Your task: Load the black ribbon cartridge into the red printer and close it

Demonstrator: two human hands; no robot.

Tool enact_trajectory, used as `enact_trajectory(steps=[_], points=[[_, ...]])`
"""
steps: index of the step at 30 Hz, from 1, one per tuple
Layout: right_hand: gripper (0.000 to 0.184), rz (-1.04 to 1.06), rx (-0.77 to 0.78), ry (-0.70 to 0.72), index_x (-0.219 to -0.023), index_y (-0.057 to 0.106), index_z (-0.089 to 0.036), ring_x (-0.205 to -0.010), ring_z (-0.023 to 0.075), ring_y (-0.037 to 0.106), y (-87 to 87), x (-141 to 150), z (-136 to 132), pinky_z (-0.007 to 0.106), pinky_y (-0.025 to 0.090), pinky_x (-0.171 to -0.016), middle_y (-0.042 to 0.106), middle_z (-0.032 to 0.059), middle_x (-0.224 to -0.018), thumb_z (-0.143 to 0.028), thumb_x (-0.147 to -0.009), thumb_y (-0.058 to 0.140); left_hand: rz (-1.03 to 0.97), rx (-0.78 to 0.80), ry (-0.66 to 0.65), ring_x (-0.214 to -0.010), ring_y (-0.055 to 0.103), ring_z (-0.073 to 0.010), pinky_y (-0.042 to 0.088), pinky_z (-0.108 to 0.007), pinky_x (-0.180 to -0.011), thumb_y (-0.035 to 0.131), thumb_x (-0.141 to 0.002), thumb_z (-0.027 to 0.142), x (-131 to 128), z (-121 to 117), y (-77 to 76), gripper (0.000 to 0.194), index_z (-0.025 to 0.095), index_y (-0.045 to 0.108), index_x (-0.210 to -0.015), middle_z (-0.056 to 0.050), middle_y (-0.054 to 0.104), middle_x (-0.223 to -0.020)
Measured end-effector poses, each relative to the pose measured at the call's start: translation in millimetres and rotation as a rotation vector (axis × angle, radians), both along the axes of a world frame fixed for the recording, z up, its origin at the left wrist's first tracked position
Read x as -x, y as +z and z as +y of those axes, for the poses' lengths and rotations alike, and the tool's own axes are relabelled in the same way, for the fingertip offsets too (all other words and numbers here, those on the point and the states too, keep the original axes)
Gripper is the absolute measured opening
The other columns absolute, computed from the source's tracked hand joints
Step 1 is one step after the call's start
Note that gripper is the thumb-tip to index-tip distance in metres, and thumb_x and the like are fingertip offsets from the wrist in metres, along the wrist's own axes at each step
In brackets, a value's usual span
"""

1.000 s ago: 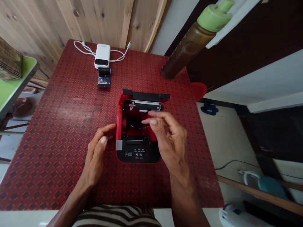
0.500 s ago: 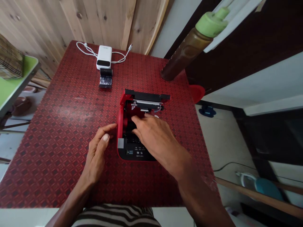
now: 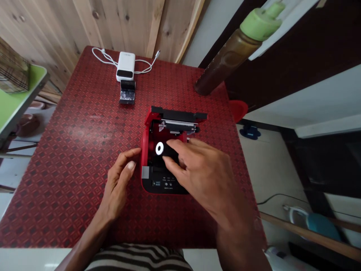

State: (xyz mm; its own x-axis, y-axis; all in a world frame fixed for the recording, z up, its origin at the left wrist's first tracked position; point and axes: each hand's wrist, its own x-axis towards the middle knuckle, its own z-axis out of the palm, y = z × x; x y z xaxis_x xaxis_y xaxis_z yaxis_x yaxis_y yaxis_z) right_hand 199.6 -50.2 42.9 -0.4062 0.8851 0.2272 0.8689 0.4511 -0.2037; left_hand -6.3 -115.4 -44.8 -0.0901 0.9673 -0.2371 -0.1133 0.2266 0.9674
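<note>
A red and black label printer (image 3: 169, 187) sits on the table with its lid (image 3: 180, 114) raised. My right hand (image 3: 200, 165) is over its compartment, thumb and fingers closed round a black roll (image 3: 168, 151) whose white ring-shaped end faces left. Most of the roll is hidden under the hand. My left hand (image 3: 120, 180) rests beside the printer's left wall, index fingertip at or against the red side. Its thumb and index finger are apart with nothing between them.
Behind the printer lie a white power bank (image 3: 125, 64) with a white cable and a short black strip (image 3: 127, 92). A tall brown bottle (image 3: 225, 62) with a green cap stands at the back right of the red patterned table (image 3: 70, 169).
My right hand has lifted and shifted right, bringing the black roll up so its white end shows. The left hand stays beside the printer. The view has shifted slightly.
</note>
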Motion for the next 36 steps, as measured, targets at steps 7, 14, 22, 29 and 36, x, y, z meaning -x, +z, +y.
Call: enact_trajectory(steps=[7,14,22,29,36], points=[[0.019,0.591,0.019,-0.401,-0.109,0.081,-0.027,-0.061,0.0129,0.062,-15.4,-67,-36,0.026,0.049,-0.056,0.071,-0.0054,-0.077,-0.032,-0.092,0.087,-0.032,-0.02,-0.003,-0.133,0.074,-0.0369,0.054,-0.054,-0.117,0.061,-0.114,0.058,0,-1,-7.2,0.05,0.024,0.076,-0.148,-0.012,0.081,-0.144],[0.018,0.674,0.056,-0.68,-0.1,0.075,-0.025,-0.053,0.0132,0.057,-81.0,-60,-75,0.026,0.047,-0.052,0.066,-0.0065,-0.068,-0.04,-0.091,0.081,-0.017,-0.047,0.028,-0.124,0.078,-0.0309,0.058,-0.044,-0.108,0.066,-0.112,0.055,-4,3,-2.8,0.043,0.026,0.079,-0.143,-0.007,0.084,-0.138],[0.012,0.568,0.228,-0.447,-0.105,0.074,-0.026,-0.058,0.0162,0.059,-96.5,-49,-92,0.029,0.054,-0.062,0.071,-0.0025,-0.074,-0.029,-0.096,0.067,0.033,-0.041,0.026,-0.131,0.075,-0.033,0.055,-0.046,-0.114,0.065,-0.113,0.055,-3,2,-6.2,0.043,0.028,0.078,-0.144,-0.006,0.083,-0.137],[0.021,0.522,0.315,-0.352,-0.117,0.074,-0.024,-0.067,0.0205,0.067,-93.7,-60,-88,0.034,0.06,-0.068,0.078,0.0027,-0.087,-0.025,-0.097,0.069,0.056,-0.05,0.033,-0.133,0.075,-0.0345,0.056,-0.047,-0.115,0.064,-0.113,0.054,-5,2,-6.9,0.042,0.028,0.079,-0.143,-0.007,0.082,-0.139],[0.044,0.703,0.594,-0.378,-0.13,0.075,-0.023,-0.069,0.019,0.071,-79.5,-87,-91,0.033,0.061,-0.064,0.082,0.0028,-0.093,-0.035,-0.089,0.084,0.067,-0.051,0.022,-0.134,0.074,-0.033,0.054,-0.046,-0.117,0.065,-0.113,0.054,-3,1,-4.3,0.042,0.028,0.078,-0.144,-0.006,0.082,-0.14]])
